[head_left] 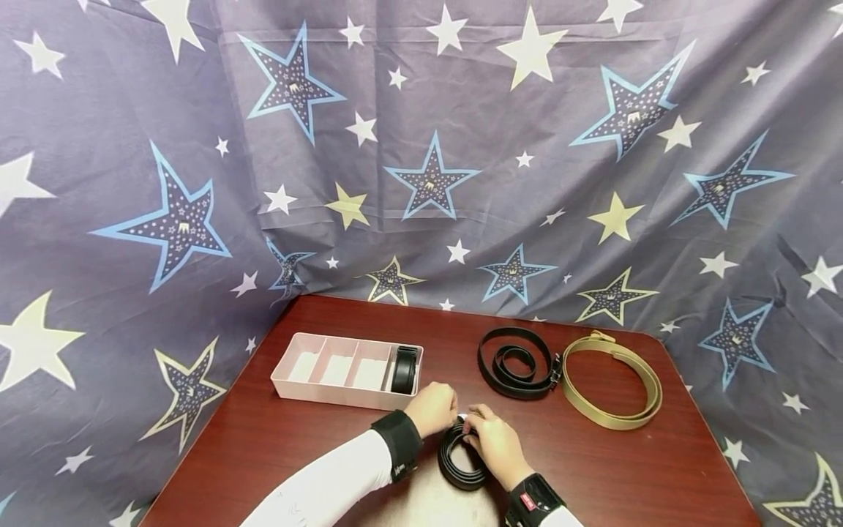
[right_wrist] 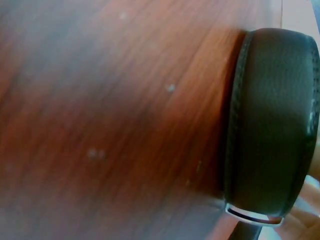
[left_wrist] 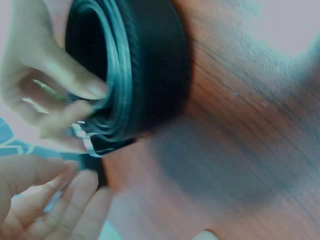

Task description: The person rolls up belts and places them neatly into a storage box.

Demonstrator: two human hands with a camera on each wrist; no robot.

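A coiled black belt (head_left: pixel 464 480) stands on its edge on the table in front of the person. The right hand (head_left: pixel 498 443) pinches the coil's wall at its upper right, thumb inside the ring. At the coil's upper left, the left hand (head_left: pixel 433 409) has curled fingers around the belt's free end, partly hidden in the head view. A silver buckle frame (right_wrist: pixel 254 216) shows at the coil's edge in the right wrist view. Seen from the left wrist, a black strap runs from the coil to behind the left fingers (left_wrist: pixel 85 187).
A pale pink box (head_left: pixel 342 396) with compartments stands behind the left hand; a rolled black belt (head_left: pixel 405 370) sits in its rightmost compartment. Farther right lie a loosely coiled black belt (head_left: pixel 487 377) and a tan belt (head_left: pixel 612 421). A star-patterned cloth (head_left: pixel 461 241) hangs around the reddish-brown table (head_left: pixel 263 454).
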